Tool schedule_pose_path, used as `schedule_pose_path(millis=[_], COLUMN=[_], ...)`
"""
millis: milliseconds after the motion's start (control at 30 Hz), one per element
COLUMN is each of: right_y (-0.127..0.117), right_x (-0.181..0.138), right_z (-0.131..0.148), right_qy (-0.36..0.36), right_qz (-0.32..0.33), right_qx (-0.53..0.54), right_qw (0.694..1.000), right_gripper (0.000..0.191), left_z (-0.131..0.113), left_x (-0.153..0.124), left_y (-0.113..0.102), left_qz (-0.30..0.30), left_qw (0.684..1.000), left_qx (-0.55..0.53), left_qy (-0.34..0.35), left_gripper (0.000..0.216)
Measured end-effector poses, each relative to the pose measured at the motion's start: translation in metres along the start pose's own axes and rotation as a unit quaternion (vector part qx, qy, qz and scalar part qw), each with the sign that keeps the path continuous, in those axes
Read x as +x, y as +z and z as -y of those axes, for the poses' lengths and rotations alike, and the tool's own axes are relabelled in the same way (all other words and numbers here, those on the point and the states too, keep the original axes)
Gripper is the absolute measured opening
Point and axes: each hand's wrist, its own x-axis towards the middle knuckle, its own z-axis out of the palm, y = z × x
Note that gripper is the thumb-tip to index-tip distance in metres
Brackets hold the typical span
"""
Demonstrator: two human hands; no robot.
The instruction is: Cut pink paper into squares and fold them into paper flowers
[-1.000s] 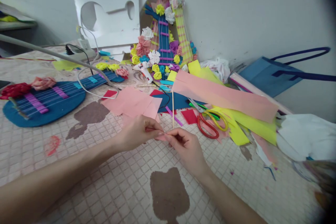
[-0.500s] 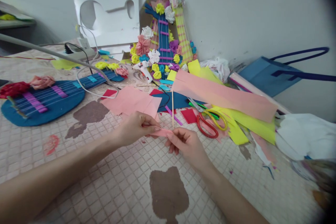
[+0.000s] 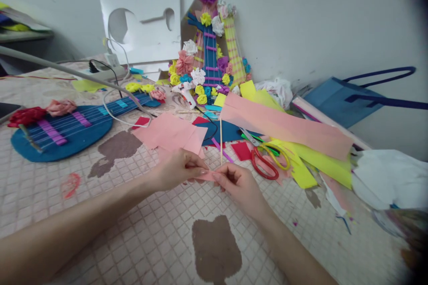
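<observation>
My left hand (image 3: 175, 170) and my right hand (image 3: 239, 185) meet above the table, pinching a small strip of pink paper (image 3: 206, 175) between their fingertips. A thin wooden stick (image 3: 220, 140) rises upright from my right hand's fingers. Just beyond my hands lie loose pink paper squares (image 3: 169, 131). Red-handled scissors (image 3: 262, 160) rest to the right of my right hand.
A blue paper guitar (image 3: 63, 127) with paper roses lies at the left. A decorated guitar model (image 3: 209, 51) leans on the wall, a glue gun (image 3: 183, 93) in front of it. Long pink and yellow sheets (image 3: 287, 127), a blue bag (image 3: 347, 98) and white crumpled paper (image 3: 391, 178) fill the right.
My fingers have shifted slightly along the pink strip, the hands drawing a little closer together. The camera view tilted down a bit.
</observation>
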Motion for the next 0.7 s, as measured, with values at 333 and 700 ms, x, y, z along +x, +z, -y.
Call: schedule_pose_path(millis=[333,700], right_y=[-0.014,-0.016], right_x=[0.0,0.0], right_z=[-0.004,-0.006], right_qy=[0.029,0.012], right_qz=[-0.037,-0.048], right_qx=[0.037,0.015], right_qw=[0.998,0.999], right_gripper=[0.027,0.024], left_z=[0.0,0.013], left_x=[0.005,0.007], left_y=[-0.026,-0.022], left_qz=[0.031,0.087], left_qw=[0.992,0.987], left_qx=[-0.105,-0.125], left_qy=[-0.059,-0.05], left_gripper=[0.029,0.027])
